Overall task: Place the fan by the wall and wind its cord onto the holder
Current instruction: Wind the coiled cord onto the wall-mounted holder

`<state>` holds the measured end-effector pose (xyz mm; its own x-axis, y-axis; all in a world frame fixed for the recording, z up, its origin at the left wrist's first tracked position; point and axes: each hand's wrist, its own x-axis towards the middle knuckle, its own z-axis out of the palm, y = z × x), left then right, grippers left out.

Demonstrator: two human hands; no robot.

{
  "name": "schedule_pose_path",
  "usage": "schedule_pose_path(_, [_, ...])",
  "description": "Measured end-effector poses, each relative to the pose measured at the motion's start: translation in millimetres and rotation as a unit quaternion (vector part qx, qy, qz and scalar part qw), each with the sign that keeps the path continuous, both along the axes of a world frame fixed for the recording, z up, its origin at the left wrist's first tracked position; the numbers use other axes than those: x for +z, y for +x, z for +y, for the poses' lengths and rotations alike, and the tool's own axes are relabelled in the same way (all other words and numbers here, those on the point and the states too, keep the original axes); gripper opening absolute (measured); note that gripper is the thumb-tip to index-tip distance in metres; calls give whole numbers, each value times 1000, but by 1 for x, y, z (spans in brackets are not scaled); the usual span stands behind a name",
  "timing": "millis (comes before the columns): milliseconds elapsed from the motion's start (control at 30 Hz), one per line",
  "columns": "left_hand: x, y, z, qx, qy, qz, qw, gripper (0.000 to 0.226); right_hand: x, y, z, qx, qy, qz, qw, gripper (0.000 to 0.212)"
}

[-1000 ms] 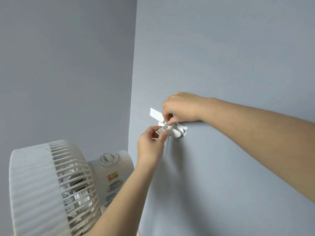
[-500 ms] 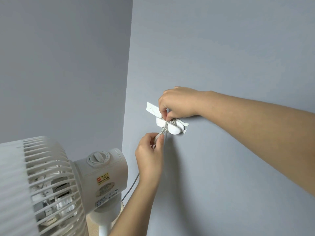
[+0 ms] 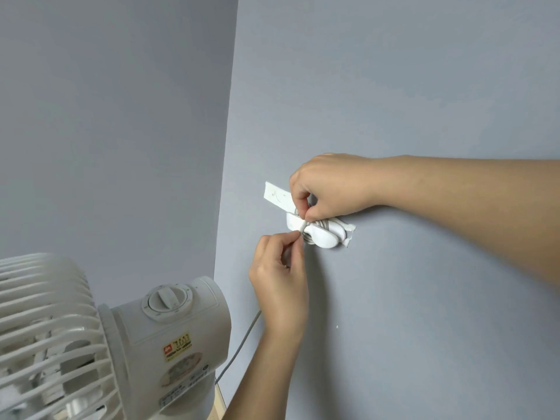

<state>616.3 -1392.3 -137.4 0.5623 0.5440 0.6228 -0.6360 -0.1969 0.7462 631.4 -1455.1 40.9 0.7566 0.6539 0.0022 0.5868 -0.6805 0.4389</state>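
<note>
L hand nearer holder now, cord in grip

Fan near left, by the corner. Holder on right wall, cord wound on it. R hand just above holder, L hand just below; cord hangs btwn L hand & fan.

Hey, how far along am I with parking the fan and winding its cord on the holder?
Done: the fan stands by the wall, and several turns of cord sit on the holder. In hand: the left hand pinches the cord at the holder while the right hand pinches it just above. Left: a slack stretch hangs toward the fan, not yet wound.
</note>
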Motion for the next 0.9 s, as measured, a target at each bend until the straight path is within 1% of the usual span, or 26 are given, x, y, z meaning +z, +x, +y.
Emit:
schedule_pose_path(100, [-5, 5, -1, 36, 45, -25, 998, 8, -1, 0, 3, -10, -1, -3, 1000, 9])
schedule_pose_path(300, [-12, 14, 2, 82, 109, -59, 989, 8, -9, 2, 10, -29, 8, -43, 999, 26])
schedule_pose_path(533, [-18, 16, 3, 82, 88, -65, 991, 7, -17, -3, 12, -40, 17, -71, 997, 22])
schedule_pose_path(633, [-22, 17, 1, 88, 103, -74, 988, 5, -19, -3, 13, -49, 9, -77, 996, 25])
schedule_pose_path(700, [-25, 18, 0, 95, 123, -76, 985, 10, -19, -2, 14, -57, 3, -78, 995, 26])
schedule_pose_path(833, [-28, 13, -5, 77, 158, -95, 980, 29, -17, -4, 19, -87, -10, -75, 993, 24])
schedule_pose_path(900, [-28, 13, -4, 67, 162, -99, 980, 31, -18, -4, 22, -101, -21, -75, 992, 20])
